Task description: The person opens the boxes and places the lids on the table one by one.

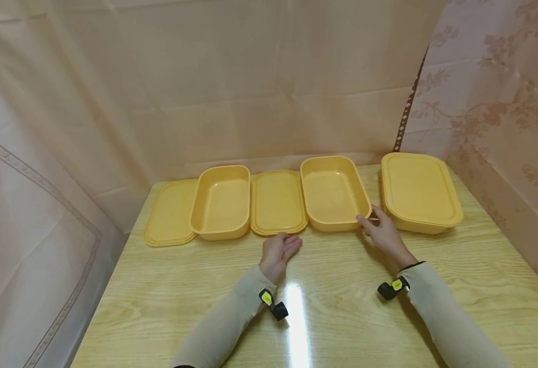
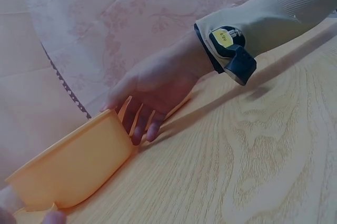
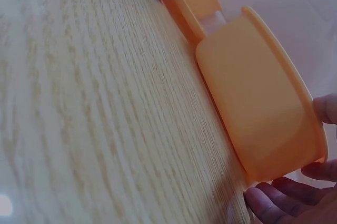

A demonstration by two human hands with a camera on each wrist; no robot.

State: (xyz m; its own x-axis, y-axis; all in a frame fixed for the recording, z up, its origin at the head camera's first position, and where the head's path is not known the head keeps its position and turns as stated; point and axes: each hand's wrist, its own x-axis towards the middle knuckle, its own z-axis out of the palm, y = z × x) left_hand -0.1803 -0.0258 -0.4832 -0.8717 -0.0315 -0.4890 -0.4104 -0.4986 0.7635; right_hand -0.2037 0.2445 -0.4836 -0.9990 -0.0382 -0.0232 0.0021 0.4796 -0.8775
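Note:
Beside the front right corner of an open yellow container (image 1: 334, 197), my right hand (image 1: 385, 236) pinches the rim, thumb at the top edge. The right wrist view shows the other fingers (image 3: 274, 203) low by the same container (image 3: 263, 97). My left hand (image 1: 279, 255) is at the front edge of a flat yellow lid (image 1: 279, 199), palm turned upward and fingers extended to the right. The left wrist view catches only its fingertips (image 2: 54, 217) near the lid edge; whether they reach beneath it is hidden.
Left of the middle lid stands another open yellow container (image 1: 221, 202), with a second flat lid (image 1: 172, 212) at its left. A lidded yellow container (image 1: 421, 189) stands on the right. Curtains (image 1: 232, 76) hang behind the wooden table (image 1: 351, 317).

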